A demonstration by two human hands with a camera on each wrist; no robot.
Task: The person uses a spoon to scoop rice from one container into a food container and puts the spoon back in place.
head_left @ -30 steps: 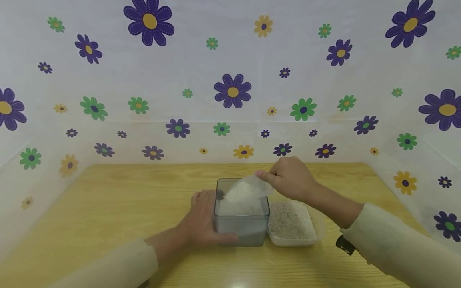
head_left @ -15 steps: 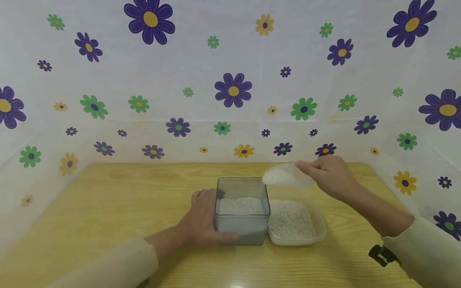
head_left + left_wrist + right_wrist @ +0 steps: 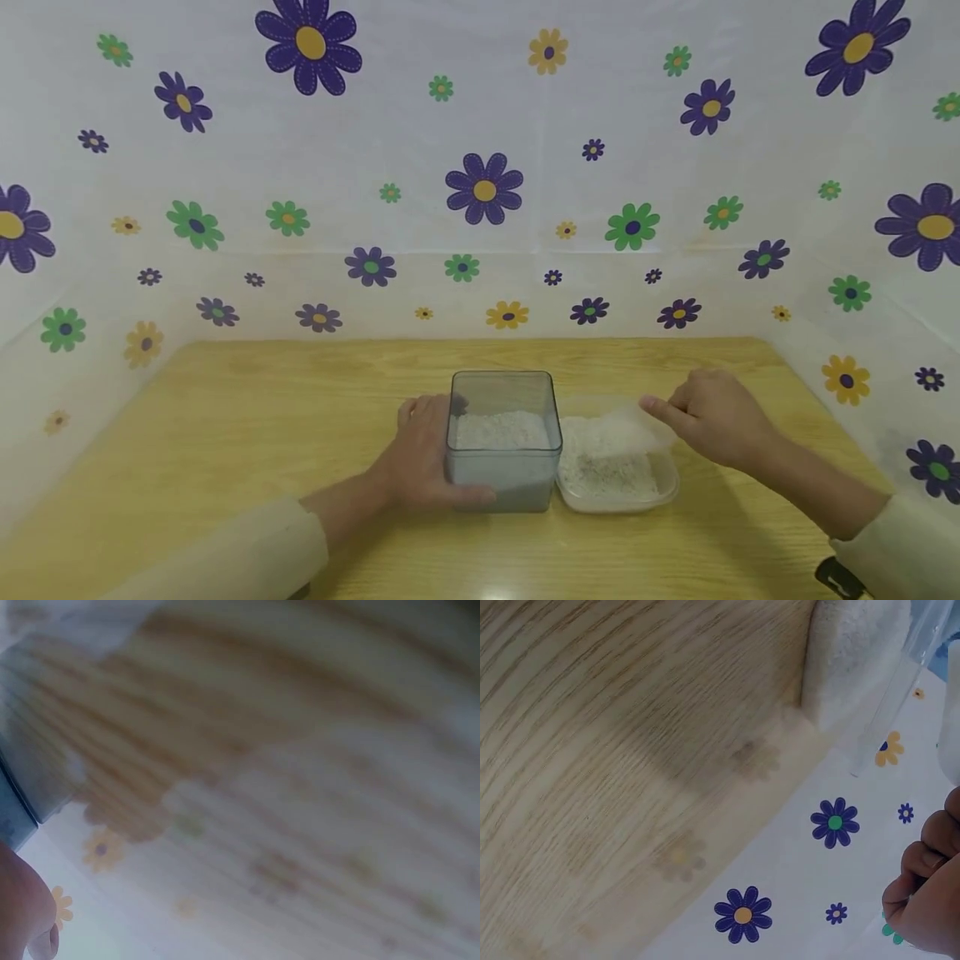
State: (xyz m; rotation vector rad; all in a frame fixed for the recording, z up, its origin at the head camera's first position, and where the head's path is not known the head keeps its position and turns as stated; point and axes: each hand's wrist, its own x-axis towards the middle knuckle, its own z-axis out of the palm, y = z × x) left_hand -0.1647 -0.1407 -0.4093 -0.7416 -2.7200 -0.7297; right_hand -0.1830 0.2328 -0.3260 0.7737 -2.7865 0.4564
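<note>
In the head view my left hand (image 3: 423,454) grips the near left corner of a square grey-tinted clear canister (image 3: 504,479). The thumb lies along its front, and the other fingers are partly hidden behind its left side. White granules (image 3: 502,429) fill part of it. My right hand (image 3: 716,417) pinches the end of a translucent scoop (image 3: 630,429), which is blurred and low over a shallow clear plastic tub (image 3: 615,503). White granules with a greyish patch (image 3: 611,475) lie in the tub, right beside the canister. Whether the scoop touches them I cannot tell.
Both containers stand on a wood-grain table (image 3: 285,417). A white sheet with printed flowers (image 3: 405,150) rises behind the table and along both sides. In the right wrist view the tub's raised rim (image 3: 900,690) shows near the scoop (image 3: 952,712).
My right hand has moved right from above the canister, taking the scoop over and down to the tub. The canister's heap of granules looks lower now. My left hand has stayed put.
</note>
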